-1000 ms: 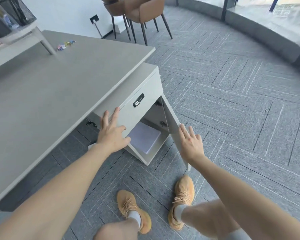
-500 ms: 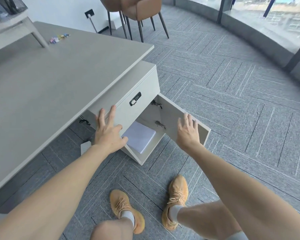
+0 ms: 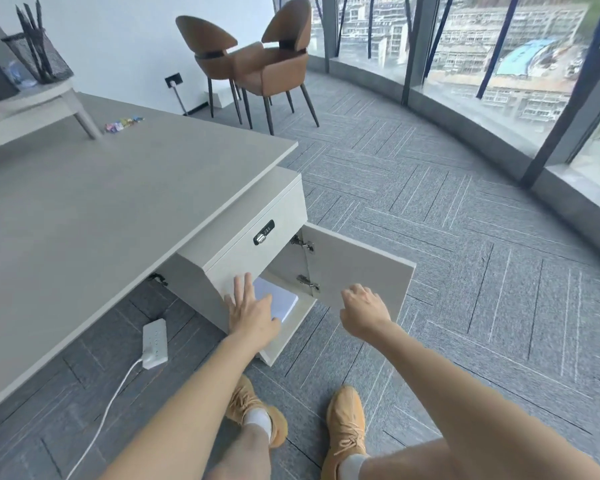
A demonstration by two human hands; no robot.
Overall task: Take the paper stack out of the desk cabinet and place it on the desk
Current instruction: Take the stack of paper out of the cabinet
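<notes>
- Desk cabinet (image 3: 250,237): sits under the desk (image 3: 101,209), at its near-right corner. Lower door (image 3: 357,268) swung open to the right, two metal hinges visible on its inner edge.
- Combo lock (image 3: 263,232): black, on the drawer front above the open compartment.
- Paper stack (image 3: 281,301): white, lying flat on the compartment floor, inside the cabinet. Near-left part hidden behind the left hand.
- Left hand (image 3: 252,313): fingers spread wide, palm down, at the compartment opening, overlapping the stack's near edge. Cannot tell if it touches the paper. Holds nothing.
- Right hand (image 3: 362,315): in front of the open door's lower edge, fingers curled loosely inward, nothing seen in them. Contact w/ door cannot be told.
- Power strip (image 3: 155,342): white, on carpet under the desk, left of cabinet, cable running toward the viewer.
- Desk top: bare near the cabinet; small colored items (image 3: 123,122) at far end, beside a raised shelf leg.
- Two brown chairs (image 3: 253,60): beyond the desk, near the window wall.
- Person's feet: tan shoes (image 3: 347,424) on carpet, in front of cabinet.
</notes>
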